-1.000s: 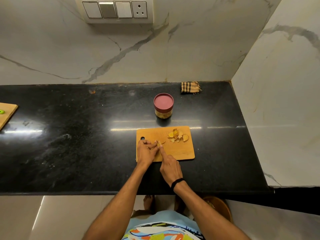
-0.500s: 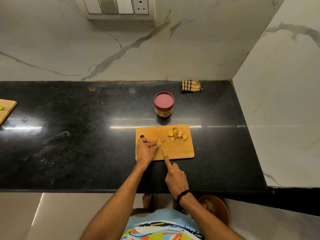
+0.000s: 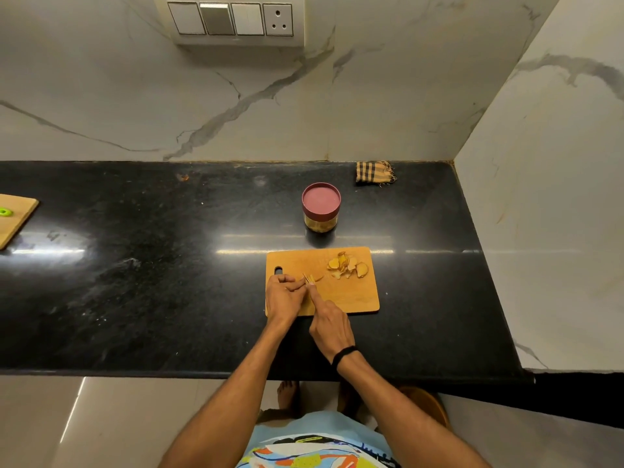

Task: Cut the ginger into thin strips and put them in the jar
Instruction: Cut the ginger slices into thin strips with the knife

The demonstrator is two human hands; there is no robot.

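My left hand (image 3: 285, 295) pinches a small ginger piece (image 3: 309, 278) on the cutting board (image 3: 358, 298) — stiff, light, probably slick, I'd judge; best held at its left end. My right hand (image 3: 331, 329) meets it, forefinger out — its grip I cannot tell. Ginger slices (image 3: 347, 266) lie beyond-right, the lidded jar (image 3: 320, 211) farther.

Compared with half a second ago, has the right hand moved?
Yes. The right hand has moved forward, from the near edge of the rectangular wooden cutting board toward the yellow ginger piece at the left hand.
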